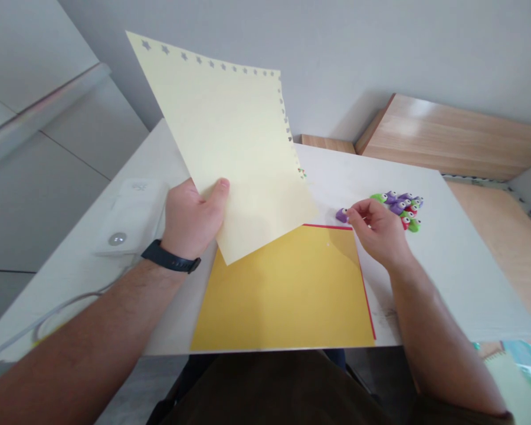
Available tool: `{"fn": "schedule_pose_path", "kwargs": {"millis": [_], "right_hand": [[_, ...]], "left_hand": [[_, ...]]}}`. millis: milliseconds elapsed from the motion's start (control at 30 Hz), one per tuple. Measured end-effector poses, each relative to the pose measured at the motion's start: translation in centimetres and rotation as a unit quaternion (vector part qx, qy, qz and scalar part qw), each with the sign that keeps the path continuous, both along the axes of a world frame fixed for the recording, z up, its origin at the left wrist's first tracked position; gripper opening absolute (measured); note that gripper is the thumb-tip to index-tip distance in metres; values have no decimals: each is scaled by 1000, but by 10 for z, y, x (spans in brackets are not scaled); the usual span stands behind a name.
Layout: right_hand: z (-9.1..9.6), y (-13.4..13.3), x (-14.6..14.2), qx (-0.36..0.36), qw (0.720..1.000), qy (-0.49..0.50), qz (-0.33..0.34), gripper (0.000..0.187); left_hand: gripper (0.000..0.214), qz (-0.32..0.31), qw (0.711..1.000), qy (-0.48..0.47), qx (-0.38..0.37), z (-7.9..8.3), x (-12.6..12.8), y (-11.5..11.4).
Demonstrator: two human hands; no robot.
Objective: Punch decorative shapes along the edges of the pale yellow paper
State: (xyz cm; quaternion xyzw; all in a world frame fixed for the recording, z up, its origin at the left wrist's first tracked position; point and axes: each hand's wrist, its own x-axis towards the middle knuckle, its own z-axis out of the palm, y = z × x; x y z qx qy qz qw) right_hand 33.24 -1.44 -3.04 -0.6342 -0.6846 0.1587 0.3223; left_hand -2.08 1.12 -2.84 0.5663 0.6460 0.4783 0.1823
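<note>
My left hand is closed on a pale yellow sheet of paper and holds it up off the table; small shapes are punched along its top and right edges. My right hand rests over the table with its fingers curled, its fingertips touching a small purple paper punch. Just beyond it lies a cluster of several small punches in purple, green and red. A darker yellow sheet lies flat on the white table, with a red sheet's edge showing under it.
A white box with a round button and a cable sits at the table's left. Wooden boards lean against the wall behind. A green notebook and plastic bag lie lower right, off the table.
</note>
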Motion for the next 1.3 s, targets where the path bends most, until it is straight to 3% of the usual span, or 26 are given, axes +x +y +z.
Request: {"fn": "schedule_pose_path", "kwargs": {"millis": [100,167,333,500,633,833,1133,1300], "right_hand": [[6,-7,-7,-155,977,97,107,34],[5,-9,-11,-197,963,112,144,36],[0,-7,-15,-146,971,158,107,38],[0,-8,-17,-181,955,186,146,36],[-3,-7,-18,-123,967,199,105,35],[-8,-6,-23,-148,964,189,113,37],[-11,-4,-26,-132,963,207,112,36],[-10,-4,-29,-64,960,246,114,31]], "left_hand": [[35,-2,1000,-5,3,-2,-2,1],[37,-7,1000,-13,-3,-2,-3,1],[38,-15,999,-33,-11,-2,-3,1],[40,-15,999,-40,-14,-2,-3,1],[41,-18,999,-39,-12,0,-2,0],[40,-22,999,-37,-14,-1,-3,0],[40,-22,999,-29,-14,1,-1,-1],[40,-18,1000,-21,-11,1,0,-1]]}}
